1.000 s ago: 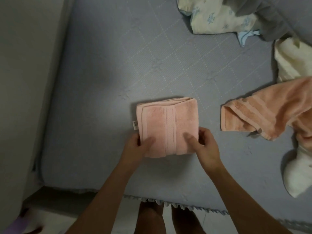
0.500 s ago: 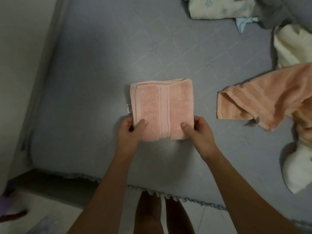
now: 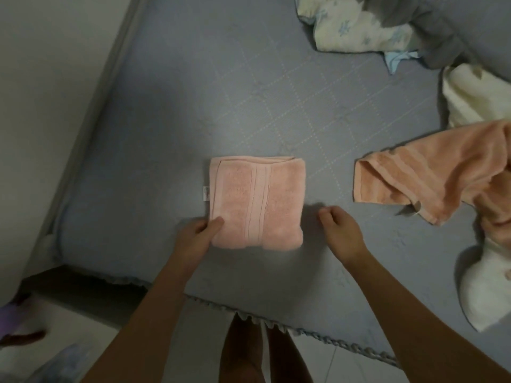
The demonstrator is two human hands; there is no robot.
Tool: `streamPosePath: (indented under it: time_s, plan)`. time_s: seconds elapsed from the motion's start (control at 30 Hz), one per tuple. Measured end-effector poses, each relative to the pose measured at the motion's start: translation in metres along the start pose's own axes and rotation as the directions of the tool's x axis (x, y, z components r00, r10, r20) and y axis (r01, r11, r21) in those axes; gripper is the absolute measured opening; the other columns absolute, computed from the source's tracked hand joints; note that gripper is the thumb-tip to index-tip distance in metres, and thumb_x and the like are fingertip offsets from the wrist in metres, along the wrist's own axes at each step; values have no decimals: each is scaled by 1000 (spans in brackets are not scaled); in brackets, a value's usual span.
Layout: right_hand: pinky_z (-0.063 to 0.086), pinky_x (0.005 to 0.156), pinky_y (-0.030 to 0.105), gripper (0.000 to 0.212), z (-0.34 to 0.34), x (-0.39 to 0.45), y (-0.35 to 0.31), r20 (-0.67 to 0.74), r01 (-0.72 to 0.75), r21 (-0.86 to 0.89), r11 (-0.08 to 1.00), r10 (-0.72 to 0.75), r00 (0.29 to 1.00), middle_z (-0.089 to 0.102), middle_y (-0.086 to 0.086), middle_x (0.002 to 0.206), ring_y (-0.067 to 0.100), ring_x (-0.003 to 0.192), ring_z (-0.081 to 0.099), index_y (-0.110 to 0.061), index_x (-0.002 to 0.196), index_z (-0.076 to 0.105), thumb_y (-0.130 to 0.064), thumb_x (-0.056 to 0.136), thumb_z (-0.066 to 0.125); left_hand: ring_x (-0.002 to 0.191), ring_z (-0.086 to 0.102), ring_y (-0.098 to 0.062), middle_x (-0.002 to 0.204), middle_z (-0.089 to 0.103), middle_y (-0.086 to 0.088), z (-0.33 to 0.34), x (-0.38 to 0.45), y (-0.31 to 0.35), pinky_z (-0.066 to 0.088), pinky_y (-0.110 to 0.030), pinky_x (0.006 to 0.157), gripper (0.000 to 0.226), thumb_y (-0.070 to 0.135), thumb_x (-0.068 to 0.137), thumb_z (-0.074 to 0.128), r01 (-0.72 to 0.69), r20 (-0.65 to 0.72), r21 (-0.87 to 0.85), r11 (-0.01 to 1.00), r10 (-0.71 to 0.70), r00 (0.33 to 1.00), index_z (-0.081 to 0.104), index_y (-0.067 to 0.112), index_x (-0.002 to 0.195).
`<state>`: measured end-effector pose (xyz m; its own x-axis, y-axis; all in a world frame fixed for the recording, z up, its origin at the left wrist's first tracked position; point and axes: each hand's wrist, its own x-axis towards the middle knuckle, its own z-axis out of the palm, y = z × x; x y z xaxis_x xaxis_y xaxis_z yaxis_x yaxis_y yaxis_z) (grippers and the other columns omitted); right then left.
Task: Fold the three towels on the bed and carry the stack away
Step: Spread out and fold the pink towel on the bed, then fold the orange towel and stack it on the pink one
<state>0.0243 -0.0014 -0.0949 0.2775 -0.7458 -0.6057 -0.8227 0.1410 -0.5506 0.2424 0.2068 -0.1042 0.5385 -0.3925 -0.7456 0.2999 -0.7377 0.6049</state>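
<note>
A pink towel [image 3: 257, 201] lies folded into a neat square on the grey-blue bed [image 3: 193, 111], with a small white label at its left edge. My left hand [image 3: 197, 234] grips its near left corner, thumb on top. My right hand [image 3: 341, 233] hovers just right of the towel, off the cloth, fingers loosely curled and holding nothing. An orange-pink towel [image 3: 431, 175] lies crumpled at the right. A white towel [image 3: 495, 288] lies unfolded under it by the right edge of the view.
A cream cloth [image 3: 475, 98] and a floral cloth [image 3: 356, 29] with grey bedding [image 3: 431, 26] lie at the far right of the bed. A wall [image 3: 47, 87] runs along the bed's left side. The frilled near edge [image 3: 318, 334] meets a tiled floor, where my legs stand.
My right hand has let go of the pink towel's near right corner and moved off to the right. My left hand still holds the left corner.
</note>
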Motion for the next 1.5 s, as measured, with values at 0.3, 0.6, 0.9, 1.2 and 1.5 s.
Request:
streamPosePath:
  time_s: [0.3,0.6,0.9,1.2,1.5]
  plan:
    - [45,85,40,66,43,12,-62,223,-370,371,852,305,926,62,3,120,23,103,58,-14,131,52,-63,86,50,83,75,-14,90,79,4,6,39,59,58,-26,62,56,69,71,68,130,30,-205,970,-126,992,73,21,100]
    - [55,89,44,35,83,1,-136,320,-277,504,818,121,940,71,6,111,23,98,67,-19,111,65,-42,85,65,83,75,-14,93,79,-1,-85,40,83,58,-29,66,48,60,83,63,64,-107,-205,977,-87,990,75,17,97]
    - [50,90,37,35,162,16,-212,214,-103,236,966,51,975,67,4,109,23,101,62,-14,122,58,-27,89,55,132,44,-40,142,48,-27,-133,62,102,34,-43,111,54,22,93,61,-165,-412,585,794,467,782,46,-1,140]
    - [51,73,26,17,69,-17,-110,63,-124,245,962,111,992,68,-7,81,13,78,66,-36,84,61,-21,92,59,145,28,-37,153,39,-20,-4,-29,66,31,-52,115,47,6,87,62,-385,-33,578,719,492,870,56,3,133]
    - [51,78,45,8,-129,4,35,-264,-267,496,826,437,860,66,6,85,29,85,64,-26,86,60,-19,89,57,130,49,-28,146,48,-8,184,-28,125,36,-37,109,49,24,94,55,-573,475,564,595,334,814,47,15,142]
